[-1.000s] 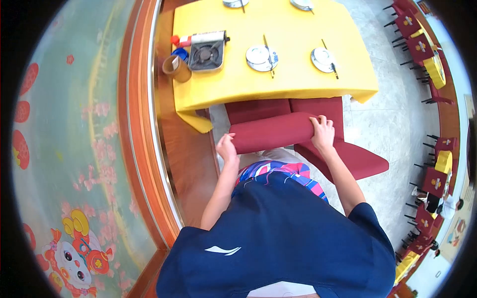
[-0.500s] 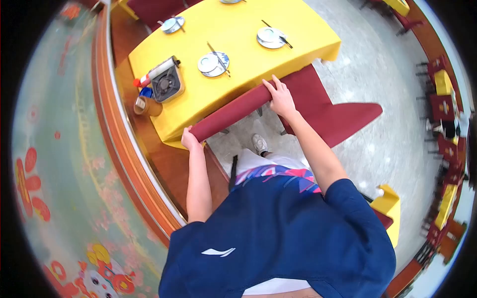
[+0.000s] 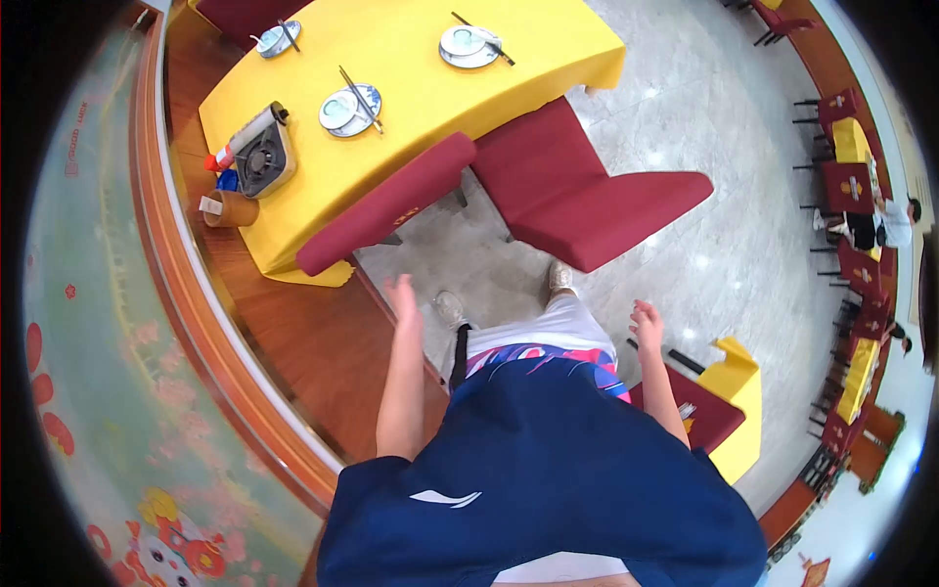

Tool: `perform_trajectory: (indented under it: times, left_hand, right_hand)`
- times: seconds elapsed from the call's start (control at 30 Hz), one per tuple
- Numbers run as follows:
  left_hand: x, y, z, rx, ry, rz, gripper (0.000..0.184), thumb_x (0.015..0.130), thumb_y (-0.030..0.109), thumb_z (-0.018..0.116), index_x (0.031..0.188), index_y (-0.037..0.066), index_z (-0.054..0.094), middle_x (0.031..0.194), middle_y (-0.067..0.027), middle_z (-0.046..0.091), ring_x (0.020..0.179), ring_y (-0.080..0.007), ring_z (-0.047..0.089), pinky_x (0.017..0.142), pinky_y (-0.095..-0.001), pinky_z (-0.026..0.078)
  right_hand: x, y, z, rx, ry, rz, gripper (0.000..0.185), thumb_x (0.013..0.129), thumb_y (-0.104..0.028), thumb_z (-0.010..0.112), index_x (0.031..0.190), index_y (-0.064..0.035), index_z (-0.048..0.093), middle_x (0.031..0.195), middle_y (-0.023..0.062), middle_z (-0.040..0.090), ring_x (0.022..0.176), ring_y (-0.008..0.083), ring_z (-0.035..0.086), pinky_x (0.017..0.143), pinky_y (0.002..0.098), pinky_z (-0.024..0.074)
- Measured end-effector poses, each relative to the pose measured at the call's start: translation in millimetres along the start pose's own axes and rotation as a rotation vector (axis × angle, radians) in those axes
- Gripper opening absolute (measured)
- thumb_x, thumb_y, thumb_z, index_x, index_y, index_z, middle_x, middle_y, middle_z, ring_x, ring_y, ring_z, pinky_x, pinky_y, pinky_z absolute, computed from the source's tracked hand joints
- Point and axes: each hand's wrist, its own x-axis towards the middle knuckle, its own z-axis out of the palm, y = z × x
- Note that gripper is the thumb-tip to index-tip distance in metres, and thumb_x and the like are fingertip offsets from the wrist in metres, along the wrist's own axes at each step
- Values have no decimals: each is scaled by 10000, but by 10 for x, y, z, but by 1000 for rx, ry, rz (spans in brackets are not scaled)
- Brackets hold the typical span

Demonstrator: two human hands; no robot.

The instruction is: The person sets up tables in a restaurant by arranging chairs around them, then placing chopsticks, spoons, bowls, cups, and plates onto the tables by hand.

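Note:
A dark red upholstered chair (image 3: 391, 201) stands with its back against the near side of a table under a yellow tablecloth (image 3: 391, 59). My left hand (image 3: 404, 299) hovers just below the chair's left end, apart from it, with its fingers loosely stretched and nothing in them. Off to the right, above the grey floor, my right hand (image 3: 646, 325) is also bare, its fingers apart and slightly bent. A second dark red chair (image 3: 587, 196), turned sideways, lies between the first chair and my right hand.
On the table are a portable gas stove (image 3: 264, 161), a plate with a bowl and chopsticks (image 3: 352, 110), and another such setting (image 3: 471, 46). A brown container (image 3: 230, 208) stands by the stove. A painted wall (image 3: 108, 293) runs along the left. People sit far right.
Both hands have let go of the first chair's back. My left hand has dropped slightly toward me; my right hand has swung down and right. The view has shifted to the right.

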Motion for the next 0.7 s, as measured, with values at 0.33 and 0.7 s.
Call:
perform_trajectory:
  times: [0.33,0.7]
  left_hand:
    - [-2189,76,2352,-422,-408,-670,1027,827,585,613,1504,131,-12,1511,-228,136,1354,-431,288,1000,-680,319]
    - [-2539,-79,3095,-133,-60,-152,440,911,225,496,1334,107,468,1335,-147,461,1172,-355,513,883,-587,481]
  right_hand:
    - [1737,-2138,-925,173,-129,-249,815,906,-497,551,1521,-195,110,1526,152,191,1325,311,361,942,538,433]
    - [2552,-2560,-723,99,-218,-428,371,747,-216,760,1061,-43,664,963,125,685,881,182,643,784,313,512]
